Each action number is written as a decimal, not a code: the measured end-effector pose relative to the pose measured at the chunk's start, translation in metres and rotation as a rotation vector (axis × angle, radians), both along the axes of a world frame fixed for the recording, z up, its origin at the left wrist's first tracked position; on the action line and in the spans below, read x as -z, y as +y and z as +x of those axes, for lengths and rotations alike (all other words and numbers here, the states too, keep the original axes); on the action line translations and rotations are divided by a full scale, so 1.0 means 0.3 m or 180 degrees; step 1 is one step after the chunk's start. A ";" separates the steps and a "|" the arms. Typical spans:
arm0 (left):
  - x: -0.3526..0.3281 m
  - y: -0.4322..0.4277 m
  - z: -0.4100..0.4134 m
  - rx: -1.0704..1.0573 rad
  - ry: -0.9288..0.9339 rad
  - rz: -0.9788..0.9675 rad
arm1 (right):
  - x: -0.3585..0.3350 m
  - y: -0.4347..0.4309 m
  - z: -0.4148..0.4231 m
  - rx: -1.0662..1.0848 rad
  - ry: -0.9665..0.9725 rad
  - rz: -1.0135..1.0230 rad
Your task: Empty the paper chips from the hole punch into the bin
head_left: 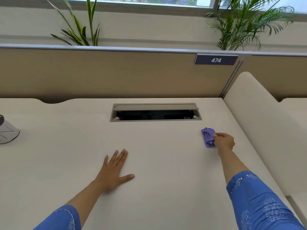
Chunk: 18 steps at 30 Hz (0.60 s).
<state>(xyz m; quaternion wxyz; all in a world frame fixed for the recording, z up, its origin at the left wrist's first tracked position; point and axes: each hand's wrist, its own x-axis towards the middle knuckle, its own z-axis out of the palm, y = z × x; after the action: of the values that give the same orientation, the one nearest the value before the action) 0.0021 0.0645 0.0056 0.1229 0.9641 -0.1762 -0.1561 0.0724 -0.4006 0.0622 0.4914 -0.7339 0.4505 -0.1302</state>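
A small purple hole punch (207, 136) lies on the cream desk (157, 163) at the right, near the desk's side edge. My right hand (223, 141) is at its right end with fingers closed around it; the punch still rests on the desk. My left hand (114, 170) lies flat on the desk in the middle, palm down, fingers spread, holding nothing. At the far left edge stands a small white bin (7, 133), only partly in view; its inside is hidden.
An open grey cable hatch (155, 112) is set into the desk behind the hands. A tan partition (116, 73) with a "474" sign (216, 60) closes the back. A cream side panel (259, 123) rises at the right. Plants stand behind the partition.
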 end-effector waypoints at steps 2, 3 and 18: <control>-0.002 -0.002 -0.001 -0.0006 0.0004 0.0006 | 0.008 -0.009 0.015 0.0009 0.0043 -0.0050; 0.000 -0.003 0.001 -0.0013 0.0009 -0.0005 | 0.006 -0.006 0.015 -0.0005 0.0089 -0.0112; -0.009 0.001 0.008 -0.0042 0.0066 0.0007 | -0.023 0.013 -0.007 -0.0373 0.0252 -0.0592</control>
<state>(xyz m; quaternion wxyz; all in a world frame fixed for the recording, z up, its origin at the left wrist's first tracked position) 0.0044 0.0647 0.0081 0.1246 0.9637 -0.1685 -0.1656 0.0702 -0.3968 0.0691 0.4098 -0.8060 0.4118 -0.1135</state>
